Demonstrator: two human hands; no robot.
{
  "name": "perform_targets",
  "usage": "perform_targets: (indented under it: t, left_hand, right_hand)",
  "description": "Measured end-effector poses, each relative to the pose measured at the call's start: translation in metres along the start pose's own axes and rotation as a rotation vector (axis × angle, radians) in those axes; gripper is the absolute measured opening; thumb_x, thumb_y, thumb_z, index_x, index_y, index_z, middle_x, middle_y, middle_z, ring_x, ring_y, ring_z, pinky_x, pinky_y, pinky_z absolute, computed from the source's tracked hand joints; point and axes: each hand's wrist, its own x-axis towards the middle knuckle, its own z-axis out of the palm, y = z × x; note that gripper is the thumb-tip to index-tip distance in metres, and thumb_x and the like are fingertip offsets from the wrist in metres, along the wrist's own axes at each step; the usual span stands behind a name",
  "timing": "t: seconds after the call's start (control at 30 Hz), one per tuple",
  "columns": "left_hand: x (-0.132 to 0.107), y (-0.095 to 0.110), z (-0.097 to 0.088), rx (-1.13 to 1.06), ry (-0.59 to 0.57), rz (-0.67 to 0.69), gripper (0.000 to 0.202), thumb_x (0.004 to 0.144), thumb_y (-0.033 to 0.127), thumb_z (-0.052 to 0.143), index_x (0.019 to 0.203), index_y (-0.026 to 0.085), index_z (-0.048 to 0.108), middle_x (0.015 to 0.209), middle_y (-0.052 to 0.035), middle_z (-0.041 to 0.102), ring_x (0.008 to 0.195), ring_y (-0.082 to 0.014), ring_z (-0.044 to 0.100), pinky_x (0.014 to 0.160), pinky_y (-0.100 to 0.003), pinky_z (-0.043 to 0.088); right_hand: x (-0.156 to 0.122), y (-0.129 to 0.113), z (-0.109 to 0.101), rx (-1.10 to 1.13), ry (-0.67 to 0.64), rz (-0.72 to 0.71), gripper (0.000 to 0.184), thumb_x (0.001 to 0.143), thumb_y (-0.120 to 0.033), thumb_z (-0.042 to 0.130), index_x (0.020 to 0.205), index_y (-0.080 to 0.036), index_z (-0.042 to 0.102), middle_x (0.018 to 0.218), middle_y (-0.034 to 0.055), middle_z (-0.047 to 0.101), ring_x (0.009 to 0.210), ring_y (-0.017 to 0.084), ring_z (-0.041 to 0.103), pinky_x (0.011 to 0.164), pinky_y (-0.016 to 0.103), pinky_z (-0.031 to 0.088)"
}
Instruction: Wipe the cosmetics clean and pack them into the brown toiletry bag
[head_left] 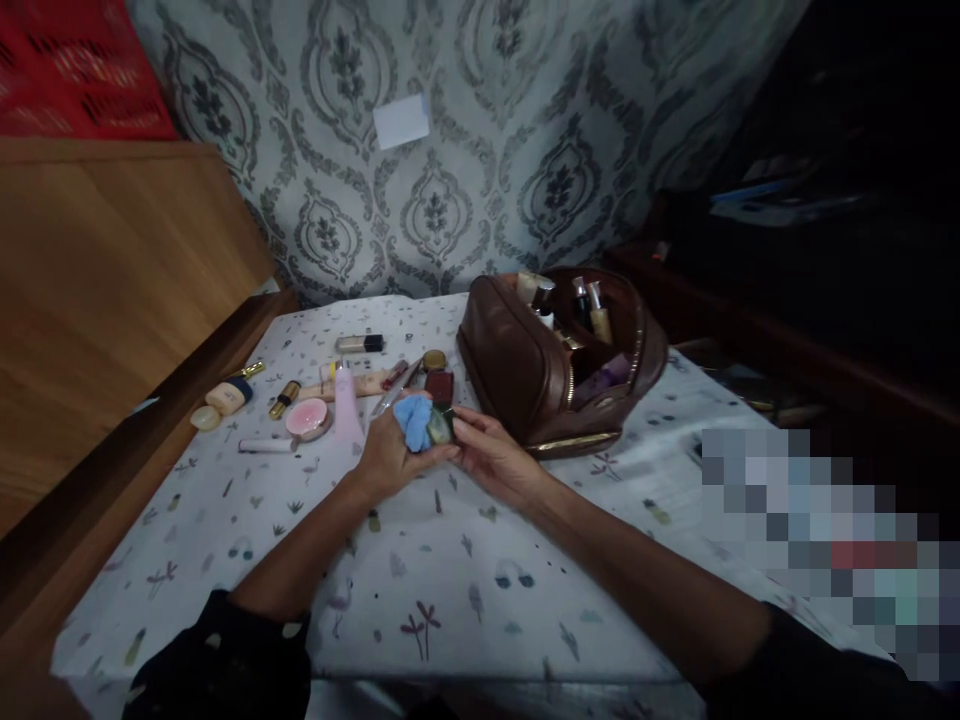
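Over the middle of the table, my left hand (386,458) is closed around a crumpled blue cloth (414,420). A small greenish, see-through container (439,428) shows beside the cloth, its exact kind unclear. My right hand (491,452) pinches the container's dark right end with its fingertips. Just right of my hands stands a brown cosmetic bag (510,350), unzipped, with several bottles and tubes inside. Close behind my hands lie a dark red compact (439,386), a round gold-toned lid or jar (433,360) and a pale pink tube (346,405).
On the left of the patterned tablecloth (420,590) are a pink round compact (307,418), a slim pale tube (266,446), a small gold-and-black item (285,399) and a dark-capped jar (229,396). A black-capped clear tube (358,344) lies farther back. Wooden furniture (120,300) borders the left.
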Motion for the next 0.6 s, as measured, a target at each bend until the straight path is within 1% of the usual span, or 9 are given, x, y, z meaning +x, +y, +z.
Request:
perform_targets:
  t: [0.07,0.13,0.2,0.27,0.33,0.4,0.43,0.53,0.6]
  left_hand:
    - [0.001,0.002,-0.002,-0.008,-0.014,-0.041,0.046,0.077,0.057,0.066,0.101,0.017,0.062,0.098,-0.0090,0.068,0.094,-0.0254,0.063,0.092,-0.041,0.050]
    - [0.003,0.006,-0.003,-0.032,-0.034,-0.104,0.040,0.078,0.056,0.064,0.085,0.017,0.061,0.082,-0.0051,0.065,0.081,-0.0220,0.061,0.083,-0.038,0.051]
    - [0.005,0.013,-0.004,-0.107,-0.056,-0.175,0.038,0.080,0.055,0.062,0.076,0.017,0.059,0.073,-0.0022,0.062,0.071,-0.0189,0.057,0.075,-0.034,0.051]
    - [0.006,0.022,-0.005,-0.227,-0.079,-0.228,0.037,0.083,0.053,0.060,0.079,0.017,0.061,0.073,-0.0018,0.062,0.070,-0.0177,0.057,0.071,-0.031,0.050]
    - [0.006,0.031,-0.007,-0.358,-0.103,-0.275,0.038,0.085,0.054,0.059,0.085,0.017,0.063,0.074,-0.0020,0.064,0.069,-0.0171,0.058,0.066,-0.029,0.050]
    - [0.005,0.041,-0.007,-0.478,-0.139,-0.338,0.043,0.084,0.060,0.058,0.084,0.017,0.062,0.069,-0.0016,0.063,0.064,-0.0161,0.058,0.059,-0.027,0.049]
    - [0.004,0.045,-0.007,-0.533,-0.161,-0.374,0.047,0.083,0.064,0.058,0.082,0.017,0.061,0.065,-0.0010,0.062,0.060,-0.0154,0.057,0.055,-0.026,0.048]
    - [0.007,0.060,-0.005,-0.670,-0.228,-0.472,0.057,0.079,0.074,0.055,0.079,0.017,0.057,0.055,0.0001,0.059,0.049,-0.0131,0.054,0.045,-0.023,0.042]
    - [0.010,0.071,-0.002,-0.736,-0.254,-0.518,0.060,0.077,0.077,0.055,0.078,0.017,0.056,0.052,0.0006,0.058,0.045,-0.0115,0.050,0.043,-0.021,0.039]
  right_hand:
    - [0.000,0.000,0.001,0.012,0.008,-0.026,0.041,0.056,-0.034,0.093,0.091,-0.019,0.075,0.089,0.0008,0.074,0.078,0.011,0.066,0.075,0.022,0.052]
    - [-0.001,-0.001,0.002,0.007,0.017,-0.052,0.044,0.054,-0.034,0.093,0.092,-0.019,0.075,0.088,0.0002,0.073,0.076,0.011,0.065,0.075,0.023,0.053]
    - [-0.002,-0.005,0.006,-0.021,0.026,-0.105,0.048,0.053,-0.034,0.093,0.094,-0.020,0.074,0.088,-0.0006,0.071,0.075,0.011,0.065,0.074,0.024,0.054]
    - [-0.005,-0.010,0.011,-0.085,0.029,-0.186,0.048,0.054,-0.034,0.092,0.096,-0.021,0.073,0.089,-0.0008,0.070,0.077,0.011,0.064,0.075,0.025,0.055]
    - [-0.010,-0.019,0.017,-0.173,0.005,-0.262,0.046,0.058,-0.036,0.091,0.098,-0.021,0.072,0.089,-0.0006,0.069,0.075,0.012,0.064,0.070,0.026,0.056]
    - [-0.017,-0.030,0.023,-0.277,-0.038,-0.313,0.045,0.063,-0.039,0.087,0.101,-0.023,0.070,0.090,-0.0003,0.066,0.071,0.013,0.063,0.063,0.027,0.056]
    - [-0.021,-0.037,0.026,-0.347,-0.052,-0.346,0.046,0.064,-0.041,0.086,0.102,-0.023,0.069,0.091,-0.0001,0.065,0.071,0.014,0.063,0.063,0.028,0.056]
    - [-0.033,-0.059,0.033,-0.639,-0.019,-0.517,0.049,0.066,-0.043,0.086,0.108,-0.024,0.068,0.094,0.0013,0.060,0.083,0.016,0.062,0.074,0.029,0.056]
    - [-0.040,-0.074,0.035,-0.827,0.007,-0.623,0.051,0.068,-0.043,0.085,0.111,-0.023,0.067,0.095,0.0025,0.058,0.090,0.017,0.061,0.080,0.029,0.054]
